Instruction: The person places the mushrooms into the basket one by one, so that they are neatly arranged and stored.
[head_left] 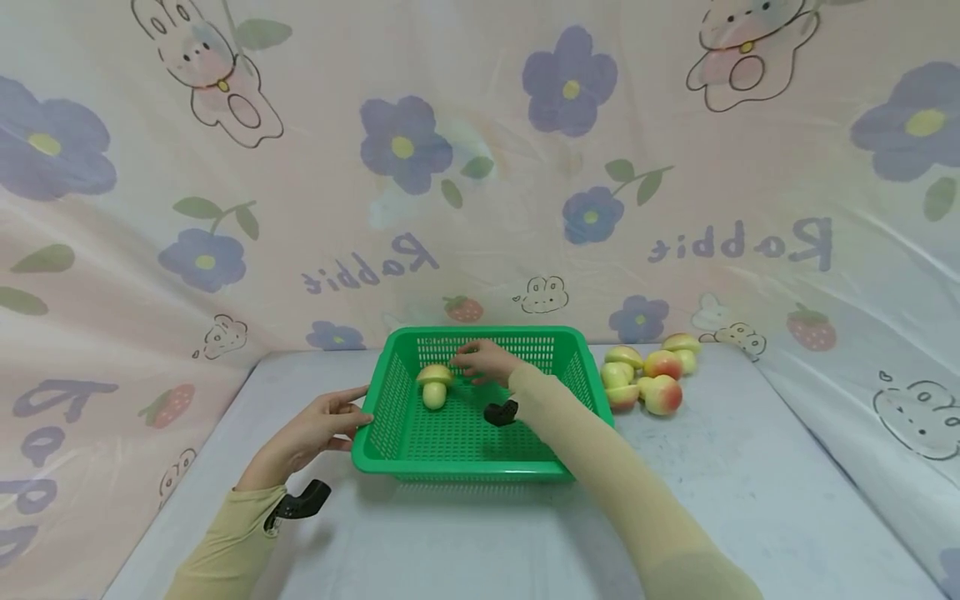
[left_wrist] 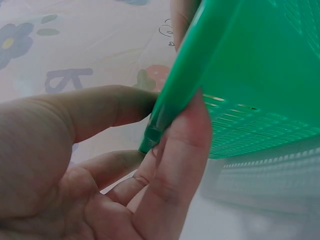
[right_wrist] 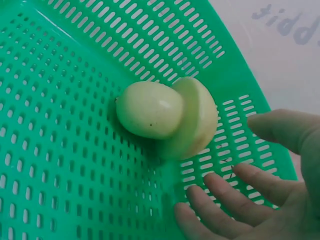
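Note:
A green plastic basket (head_left: 480, 468) with slotted sides stands on the table. My left hand (head_left: 311, 429) grips its left rim, thumb on one side and fingers on the other, as the left wrist view shows at the basket edge (left_wrist: 175, 82). Inside, against the wall, lies a mushroom-shaped piece (head_left: 434, 393) with a yellowish cap and a pale, rounded stem. My right hand (head_left: 487, 362) reaches over the basket just right of it. In the right wrist view the fingers (right_wrist: 222, 207) are spread and hold nothing, a short gap from the mushroom-shaped piece (right_wrist: 155, 112).
Several more mushroom-shaped pieces (head_left: 663, 393) with red and yellow caps lie in a cluster on the white table (head_left: 750, 500), right of the basket. A printed cloth (head_left: 480, 208) with flowers and rabbits hangs behind and at the sides.

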